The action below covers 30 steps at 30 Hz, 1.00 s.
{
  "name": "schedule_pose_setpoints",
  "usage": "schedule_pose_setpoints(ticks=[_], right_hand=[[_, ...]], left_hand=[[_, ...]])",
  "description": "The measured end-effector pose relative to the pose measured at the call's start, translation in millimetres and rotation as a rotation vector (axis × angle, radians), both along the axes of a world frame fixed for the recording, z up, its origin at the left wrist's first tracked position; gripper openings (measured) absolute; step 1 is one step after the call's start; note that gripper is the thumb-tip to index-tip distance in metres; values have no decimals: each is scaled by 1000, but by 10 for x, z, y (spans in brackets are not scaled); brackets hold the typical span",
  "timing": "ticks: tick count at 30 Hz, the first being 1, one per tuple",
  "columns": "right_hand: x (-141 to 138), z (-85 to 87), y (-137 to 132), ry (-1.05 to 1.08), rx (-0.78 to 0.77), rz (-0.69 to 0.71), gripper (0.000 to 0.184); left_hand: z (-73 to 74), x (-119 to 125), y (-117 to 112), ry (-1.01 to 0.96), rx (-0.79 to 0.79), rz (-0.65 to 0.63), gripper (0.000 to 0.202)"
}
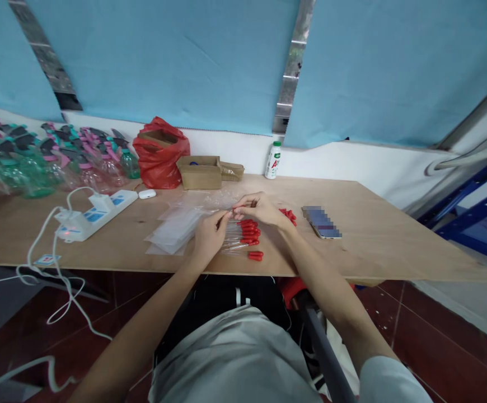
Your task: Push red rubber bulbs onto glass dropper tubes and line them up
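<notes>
Near the tabletop's [373,235] front edge, both hands pinch one dropper: left hand [208,235], right hand [257,208]. Steady pressure suits it, above the dropper row [246,238] beside clear bags [176,229].

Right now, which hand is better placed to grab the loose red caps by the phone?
Right hand: the red caps lie just beside its wrist. Left hand sits farther off, over the droppers.

Red-bulbed droppers [246,235], seemingly clear tubes; red bag [159,159]
</notes>
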State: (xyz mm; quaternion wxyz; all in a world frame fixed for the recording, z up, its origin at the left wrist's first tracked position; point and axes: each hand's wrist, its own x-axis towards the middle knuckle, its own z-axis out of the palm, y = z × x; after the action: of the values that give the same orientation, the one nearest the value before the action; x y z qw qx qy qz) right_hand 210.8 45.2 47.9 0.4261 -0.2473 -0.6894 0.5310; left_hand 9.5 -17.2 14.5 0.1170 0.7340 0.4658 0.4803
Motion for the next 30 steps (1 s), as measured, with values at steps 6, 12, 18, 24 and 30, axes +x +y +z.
schedule_pose_setpoints(ticks=[6,12,18,24,30], right_hand=[[35,4,1,-58,-9,24,41],[89,12,18,-157,-16,71,41],[92,30,41,-199,-14,90,38],[100,39,47,-175,31,68,33],[111,46,32,-188,70,64,29]], left_hand=[[-19,-17,0,104,11,36,32],[-55,-21,7,170,34,40,31],[-55,-18,-8,208,75,67,30],[-69,23,-12,107,110,141,26],[-34,28,-28,101,83,152,25]])
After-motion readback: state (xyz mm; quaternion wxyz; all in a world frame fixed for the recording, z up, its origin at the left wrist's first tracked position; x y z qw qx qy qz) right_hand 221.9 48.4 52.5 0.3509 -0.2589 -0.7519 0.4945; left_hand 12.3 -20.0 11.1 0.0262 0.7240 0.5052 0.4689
